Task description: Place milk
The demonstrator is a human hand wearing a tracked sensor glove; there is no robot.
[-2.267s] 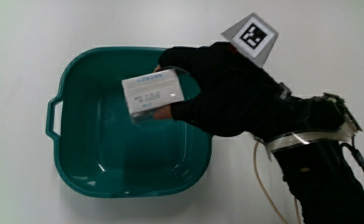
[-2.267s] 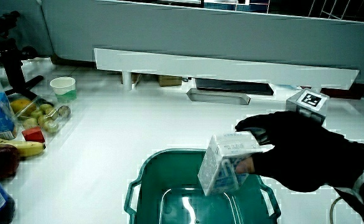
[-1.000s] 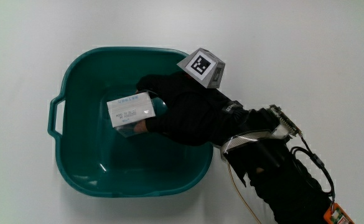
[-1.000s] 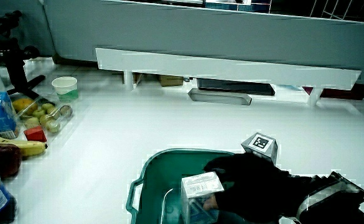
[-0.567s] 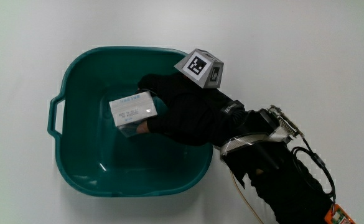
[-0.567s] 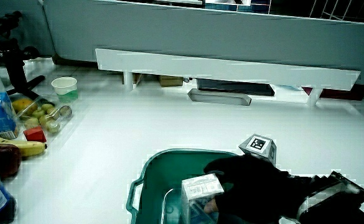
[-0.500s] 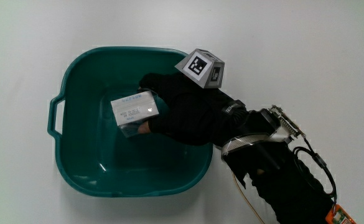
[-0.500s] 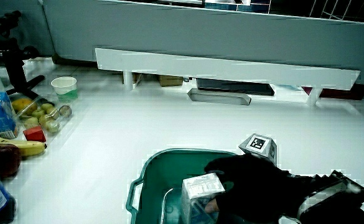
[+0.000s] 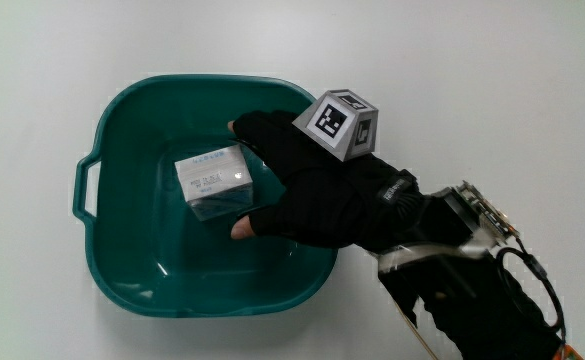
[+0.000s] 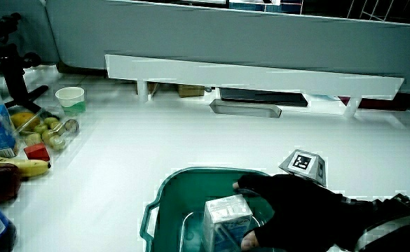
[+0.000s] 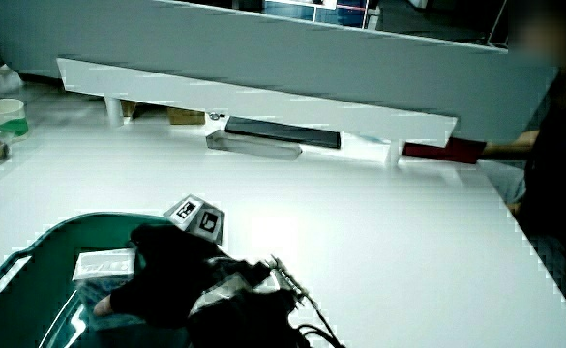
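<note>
The milk carton [image 9: 213, 181] is seen standing inside the green basin [image 9: 122, 270] on the tabletop [image 9: 492, 80]. The release step is judged in hand: the hand [image 9: 317, 190] is held just beside the carton, fingers [image 9: 257, 128] spread, nothing gripped. Withdrawal clear of the basin is called for.

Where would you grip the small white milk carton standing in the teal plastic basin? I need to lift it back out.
Grip the small white milk carton across its two flat side faces, just below the top, coming straight down from above. It stands upright inside the teal plastic basin, whose raised walls would likely block a sideways approach. The hand hovers beside it, fingers spread.
</note>
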